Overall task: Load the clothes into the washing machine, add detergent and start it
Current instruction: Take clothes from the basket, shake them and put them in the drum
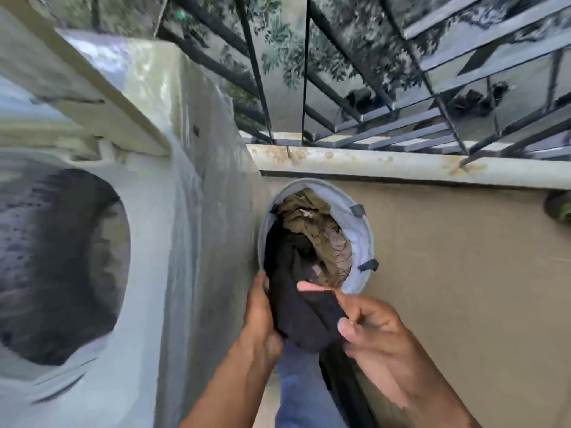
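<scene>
A top-loading washing machine (148, 230) fills the left side, its lid (92, 97) raised and its drum (55, 267) open with dark laundry blurred inside. To its right stands a round grey laundry basket (360, 230) holding olive clothes (309, 214). A black garment (296, 301) hangs out of the basket over its near rim. My left hand (259, 316) grips the garment's left side. My right hand (367, 332) pinches its right edge between thumb and fingers.
A low beige wall (463, 288) with a stained ledge (401, 165) runs behind the basket. Black metal window bars (386, 125) rise above the ledge, with trees beyond. A dark round object (559, 208) sits at the far right. Blue trousers (296, 390) show below the hands.
</scene>
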